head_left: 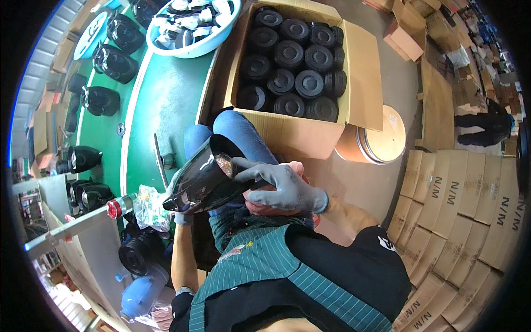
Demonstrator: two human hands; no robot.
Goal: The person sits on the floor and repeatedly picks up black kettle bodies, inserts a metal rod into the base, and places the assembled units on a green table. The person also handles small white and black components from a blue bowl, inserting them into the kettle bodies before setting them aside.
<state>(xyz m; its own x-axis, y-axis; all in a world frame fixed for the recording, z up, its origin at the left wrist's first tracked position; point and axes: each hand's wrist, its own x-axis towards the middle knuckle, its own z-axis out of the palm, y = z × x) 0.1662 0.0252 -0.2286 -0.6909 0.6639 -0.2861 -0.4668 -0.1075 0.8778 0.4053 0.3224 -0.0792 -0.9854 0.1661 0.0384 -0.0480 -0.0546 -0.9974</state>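
A glossy black kettle-shaped housing [196,185] lies tilted above my lap, its wide opening toward my right. My left hand [183,219], in a grey glove, grips it from the left and below; most of those fingers are hidden behind it. My right hand [290,191], also gloved in grey, is closed over a bunched pink cloth [260,208]. Its forefinger and thumb reach to the housing's rim, where something brownish and shiny [224,165] shows inside the opening. Part of the cloth sticks out beyond the knuckles.
Ahead, an open carton [293,130] holds many round black parts [289,53]. On the green bench [160,105] at left are several black housings [100,100], a blue basin [193,50] of white-and-black parts and a clear plastic bag [152,207]. A round drum [381,138] and stacked cartons [459,205] stand right; another person [487,124] is far right.
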